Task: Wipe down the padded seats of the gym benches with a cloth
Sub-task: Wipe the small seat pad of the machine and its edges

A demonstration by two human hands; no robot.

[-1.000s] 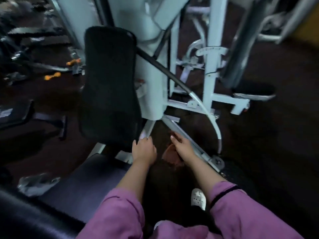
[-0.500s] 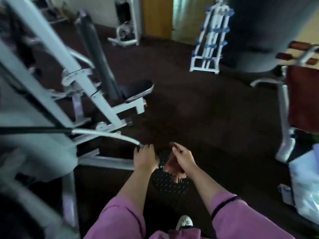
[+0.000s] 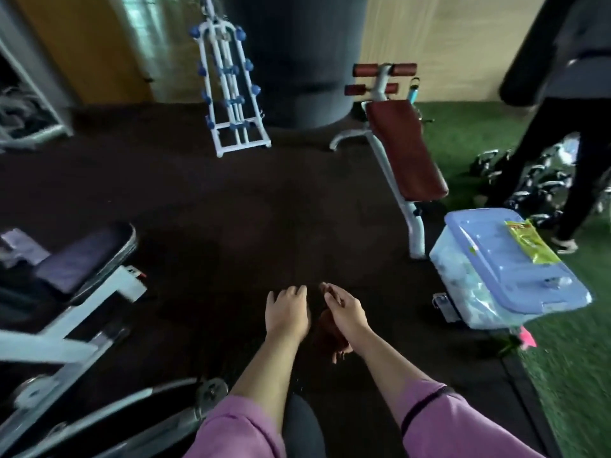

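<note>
Head view, looking down over a dark rubber floor. Right hand grips a reddish-brown cloth, fingers curled round it, most of the cloth hanging below the palm. Left hand sits just beside it, palm down, fingers loosely curled, holding nothing. Both forearms extend from pink sleeves. Sit-up bench with a red padded seat stands ahead to the right, tilted, red foam rollers at its top end. Second bench with a dark padded seat on a white frame stands at left. Clear storage box with a blue lid rests near the sit-up bench foot, a yellow packet lying on the lid. White rack with blue knobs stands at the far side. Another person's dark trouser legs are visible at right on green turf
</note>
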